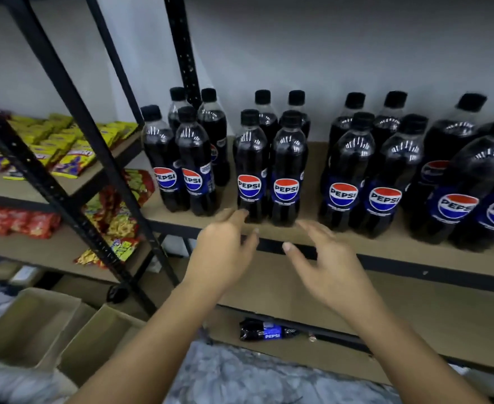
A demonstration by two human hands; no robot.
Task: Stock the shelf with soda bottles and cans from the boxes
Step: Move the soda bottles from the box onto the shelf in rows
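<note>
Both bare hands hover just off the front edge of the shelf (315, 176). The left hand (222, 258) and right hand (336, 275) have fingers spread and loosely bent; each grip is open and has hold of nothing. Just beyond them a front pair of soda bottles (288, 170) stands upright at that edge, with two more behind and other groups along the shelf to either side. The left fingertips (241, 214) lie at the base of the pair; blur hides whether they touch. These bottles are tall, narrow and close to the edge, so a careless low nudge could tip one forward off the shelf, or back into the row behind. Open cardboard boxes (36, 325) sit low at the left.
</note>
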